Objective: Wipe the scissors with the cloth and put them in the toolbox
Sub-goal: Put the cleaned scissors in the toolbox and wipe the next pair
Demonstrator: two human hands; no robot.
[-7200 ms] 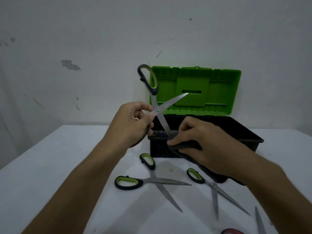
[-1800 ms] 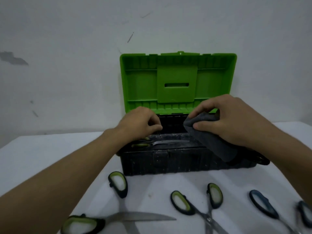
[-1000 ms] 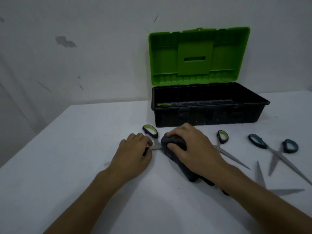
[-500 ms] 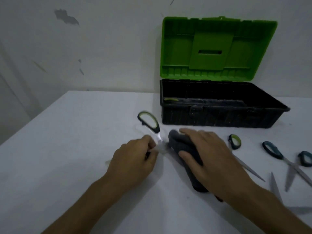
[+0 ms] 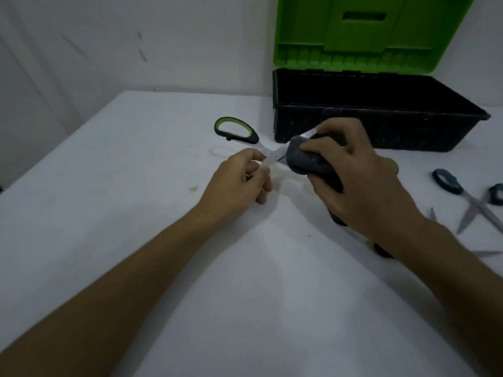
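Note:
A pair of green-and-black handled scissors (image 5: 236, 130) is held just above the white table, blades spread. My left hand (image 5: 242, 176) grips them near the pivot, one handle loop hidden in the palm. My right hand (image 5: 353, 170) holds the dark grey cloth (image 5: 307, 159) wrapped around one blade, whose tip pokes out past my fingers. Behind them stands the black toolbox (image 5: 381, 126) with its green lid (image 5: 367, 34) raised.
A blue-handled pair of scissors (image 5: 468, 197) lies open at the right edge, with more blade tips (image 5: 487, 253) below it. The white table (image 5: 136, 186) ends at a wall behind and drops off on the left.
Earlier a wiped pair went into the toolbox. In the last second my left hand lifted the green scissors off the table and my right hand slid the cloth along a blade toward its tip.

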